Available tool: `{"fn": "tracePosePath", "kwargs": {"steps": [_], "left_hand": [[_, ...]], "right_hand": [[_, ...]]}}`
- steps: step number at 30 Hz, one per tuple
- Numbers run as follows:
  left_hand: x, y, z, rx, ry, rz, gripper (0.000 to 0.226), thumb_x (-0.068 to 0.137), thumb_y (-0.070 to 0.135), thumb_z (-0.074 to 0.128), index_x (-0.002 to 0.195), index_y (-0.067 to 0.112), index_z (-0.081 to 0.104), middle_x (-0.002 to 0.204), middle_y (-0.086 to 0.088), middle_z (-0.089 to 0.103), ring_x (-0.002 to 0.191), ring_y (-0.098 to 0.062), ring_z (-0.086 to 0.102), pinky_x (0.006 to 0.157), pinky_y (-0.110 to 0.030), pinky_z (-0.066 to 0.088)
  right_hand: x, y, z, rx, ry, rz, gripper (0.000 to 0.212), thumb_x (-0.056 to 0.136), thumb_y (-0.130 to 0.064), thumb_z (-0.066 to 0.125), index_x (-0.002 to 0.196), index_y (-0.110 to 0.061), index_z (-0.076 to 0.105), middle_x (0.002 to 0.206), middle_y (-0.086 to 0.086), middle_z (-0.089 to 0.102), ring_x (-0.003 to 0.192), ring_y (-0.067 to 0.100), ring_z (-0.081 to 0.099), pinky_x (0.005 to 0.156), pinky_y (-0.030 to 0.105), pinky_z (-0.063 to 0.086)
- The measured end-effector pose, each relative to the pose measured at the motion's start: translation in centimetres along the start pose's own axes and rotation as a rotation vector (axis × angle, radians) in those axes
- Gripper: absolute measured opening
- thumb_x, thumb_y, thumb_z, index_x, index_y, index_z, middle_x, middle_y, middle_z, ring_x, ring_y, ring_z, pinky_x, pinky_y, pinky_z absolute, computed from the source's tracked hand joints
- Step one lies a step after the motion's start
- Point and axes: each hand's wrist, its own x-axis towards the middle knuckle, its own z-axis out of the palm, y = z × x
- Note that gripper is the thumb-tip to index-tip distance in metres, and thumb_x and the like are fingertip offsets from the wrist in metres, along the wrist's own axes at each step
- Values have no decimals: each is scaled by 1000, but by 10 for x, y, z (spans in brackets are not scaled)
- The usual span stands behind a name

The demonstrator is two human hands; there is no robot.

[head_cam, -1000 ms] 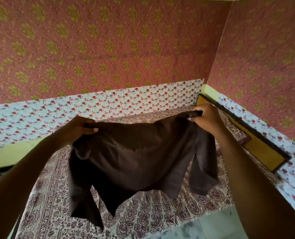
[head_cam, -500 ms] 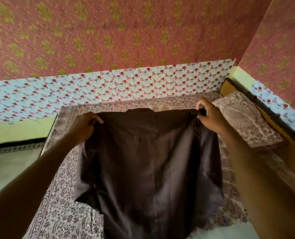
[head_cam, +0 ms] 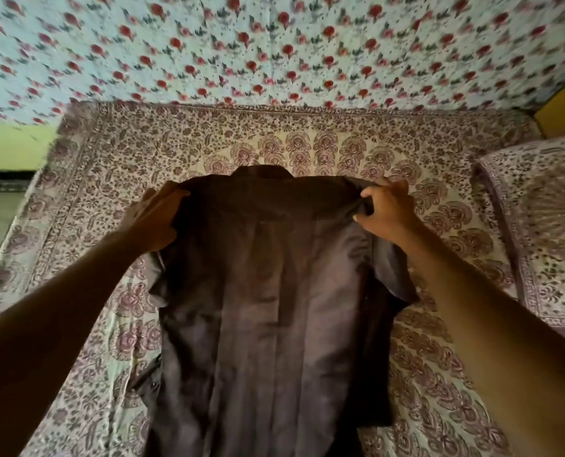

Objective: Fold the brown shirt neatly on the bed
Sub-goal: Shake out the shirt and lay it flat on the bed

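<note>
I find my left hand (head_cam: 155, 217) and right hand (head_cam: 385, 206) each pinching a shoulder of the brown shirt (head_cam: 267, 308), which lies spread back-up on the bed (head_cam: 109, 166); laying-out looks done, sleeves untidy, every fold outstanding.

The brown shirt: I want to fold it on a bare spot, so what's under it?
Under the brown shirt lies the patterned bedsheet, visible all around it. Whatever sits directly beneath the fabric is covered.
</note>
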Motion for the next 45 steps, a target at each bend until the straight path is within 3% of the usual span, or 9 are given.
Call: {"fn": "tracePosePath", "kwargs": {"steps": [12, 20, 24, 27, 30, 33, 37, 40, 45], "left_hand": [[188, -58, 135, 265, -12, -94, 86, 87, 15, 74, 159, 22, 27, 165, -4, 23, 144, -44, 31, 111, -62, 31], [289, -91, 164, 262, 59, -107, 78, 86, 14, 71, 153, 22, 31, 164, -7, 23, 136, -49, 37, 105, -68, 33], [291, -70, 184, 134, 198, -228, 75, 92, 22, 63, 157, 28, 26, 173, -2, -4, 153, -52, 9, 117, -74, 7], [245, -23, 224, -31, 353, -154, 52, 94, 26, 46, 145, 17, 42, 170, -12, 16, 149, -48, 25, 116, -70, 24], [183, 6, 275, -94, 256, -43, 57, 98, 42, 45, 150, 18, 45, 166, -9, 31, 146, -36, 37, 111, -55, 37], [162, -11, 316, -5, 150, -26, 72, 99, 65, 32, 163, 32, 21, 173, 2, 12, 158, -26, 18, 122, -54, 25], [164, -18, 323, -23, 175, -75, 73, 100, 66, 33, 164, 37, 13, 174, 2, 4, 160, -27, 7, 127, -55, 16], [132, 8, 320, -173, 274, -207, 62, 105, 52, 39, 158, 21, 35, 170, -8, 21, 156, -33, 20, 121, -53, 26], [18, 41, 350, -65, 276, -277, 50, 102, 50, 42, 138, 17, 53, 142, -15, 49, 119, -40, 50, 91, -51, 42]], "right_hand": [[206, -7, 158, -157, -174, -33, 88, 62, -64, 74, 129, -10, 56, 144, 13, 42, 141, 49, 33, 115, 66, 29], [324, -15, 196, -279, -132, -35, 100, 81, -74, 66, 149, -5, 40, 166, 6, 18, 150, 46, 13, 116, 68, 19], [305, -38, 217, -256, 162, 20, 83, 94, -60, 59, 150, -2, 42, 172, 5, 12, 153, 43, 14, 113, 70, 21], [240, -74, 262, -138, 342, -44, 66, 97, -48, 52, 150, -10, 46, 172, 4, 18, 149, 39, 29, 109, 60, 31], [166, -106, 316, -42, 201, -241, 69, 102, -57, 40, 159, -18, 35, 174, 0, 11, 153, 32, 26, 108, 55, 32], [136, -85, 349, -137, 99, -310, 77, 96, -78, 30, 162, -37, 23, 174, -6, 7, 159, 22, 15, 116, 57, 28], [154, -35, 347, -164, 221, 63, 79, 96, -80, 25, 163, -39, 20, 174, 2, 11, 160, 30, 11, 121, 57, 20], [141, -54, 340, -88, 299, 201, 77, 103, -63, 30, 164, -18, 20, 173, 13, 9, 159, 38, 6, 122, 60, 21], [8, -91, 380, -85, 98, -251, 71, 104, -59, 35, 165, -27, 19, 174, 3, 5, 161, 25, 8, 123, 57, 22]]}}
